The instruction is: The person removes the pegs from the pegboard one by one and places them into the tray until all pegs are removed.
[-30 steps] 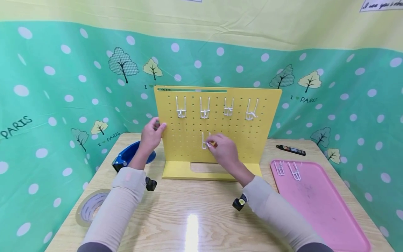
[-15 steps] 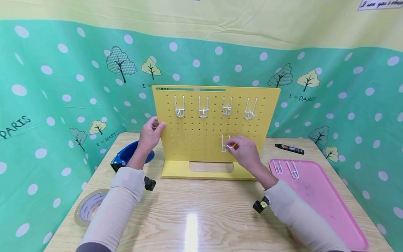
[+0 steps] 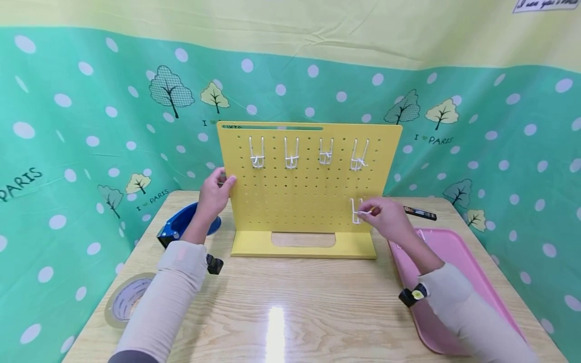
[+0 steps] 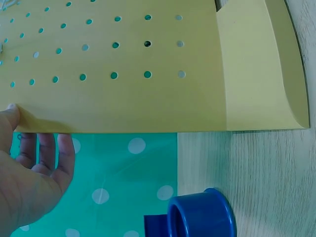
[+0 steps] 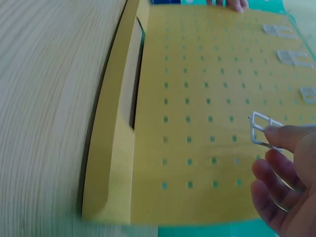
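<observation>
A yellow pegboard (image 3: 299, 201) stands upright, with several white wire hooks (image 3: 291, 161) hanging in its upper rows. My left hand (image 3: 214, 194) grips the board's left edge, thumb on the front and fingers behind, as the left wrist view shows of the hand (image 4: 34, 173). At the board's lower right, my right hand (image 3: 390, 219) pinches a white wire hook (image 3: 355, 218) in front of the holes. In the right wrist view the hook (image 5: 257, 129) is between thumb and fingers of the hand (image 5: 291, 182); whether its ends sit in holes I cannot tell.
A pink tray (image 3: 454, 267) lies at the right, partly under my right forearm, with a white hook partly visible in it. Behind it is a black marker (image 3: 421, 213). At the left are a blue tape dispenser (image 3: 179, 222) and a tape roll (image 3: 118, 305).
My right hand has moved right along the board, from below the middle hooks to the lower right, carrying the pinched hook. The left hand keeps its grip on the edge.
</observation>
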A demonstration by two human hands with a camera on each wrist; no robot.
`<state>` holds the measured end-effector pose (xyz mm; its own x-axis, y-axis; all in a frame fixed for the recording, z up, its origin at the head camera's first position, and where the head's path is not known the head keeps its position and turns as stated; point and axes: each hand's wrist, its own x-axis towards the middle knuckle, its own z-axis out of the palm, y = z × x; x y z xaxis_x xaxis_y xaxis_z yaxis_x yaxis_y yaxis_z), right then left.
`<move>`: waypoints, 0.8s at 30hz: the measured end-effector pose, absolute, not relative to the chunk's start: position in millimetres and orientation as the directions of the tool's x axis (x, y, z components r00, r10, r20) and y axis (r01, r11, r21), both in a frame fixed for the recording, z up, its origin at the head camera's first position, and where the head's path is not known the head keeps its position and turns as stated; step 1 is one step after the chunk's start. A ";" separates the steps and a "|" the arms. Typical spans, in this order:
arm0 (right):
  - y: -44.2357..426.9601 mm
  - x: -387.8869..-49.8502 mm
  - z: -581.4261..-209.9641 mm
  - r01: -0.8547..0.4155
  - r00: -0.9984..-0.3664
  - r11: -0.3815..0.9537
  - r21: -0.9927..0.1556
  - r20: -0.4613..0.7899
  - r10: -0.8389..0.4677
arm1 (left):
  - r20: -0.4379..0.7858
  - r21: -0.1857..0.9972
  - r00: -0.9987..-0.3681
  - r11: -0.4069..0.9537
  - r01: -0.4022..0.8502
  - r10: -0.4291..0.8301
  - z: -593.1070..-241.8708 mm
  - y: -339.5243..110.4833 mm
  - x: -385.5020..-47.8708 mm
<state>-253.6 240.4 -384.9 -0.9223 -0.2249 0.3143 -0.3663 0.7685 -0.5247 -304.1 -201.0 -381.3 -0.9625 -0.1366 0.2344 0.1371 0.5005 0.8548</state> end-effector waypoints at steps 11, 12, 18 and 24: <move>308.5 -250.0 -372.6 -0.256 -0.966 0.835 -0.486 0.168 -0.198 | 0.236 0.857 -0.961 0.497 0.136 -0.144 -381.2 -201.3 -304.0; 314.2 -250.3 -371.7 -0.250 -0.968 0.843 -0.477 0.155 -0.199 | 0.235 0.857 -0.961 0.497 0.135 -0.144 -381.0 -201.6 -304.2; 353.8 -254.3 -372.5 -0.257 -0.965 0.885 -0.387 0.144 -0.217 | 0.231 0.856 -0.962 0.499 0.132 -0.142 -380.5 -201.9 -304.4; 395.4 -258.1 -377.0 -0.231 -0.973 0.891 -0.390 0.077 -0.218 | 0.218 0.861 -0.966 0.493 0.123 -0.141 -381.3 -201.1 -304.2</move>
<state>-258.1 395.4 -377.0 -0.9728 -0.2183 0.0771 -0.2309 0.8912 -0.3905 -304.2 -201.1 -381.3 -0.9656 -0.1410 0.2184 0.1229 0.4927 0.8615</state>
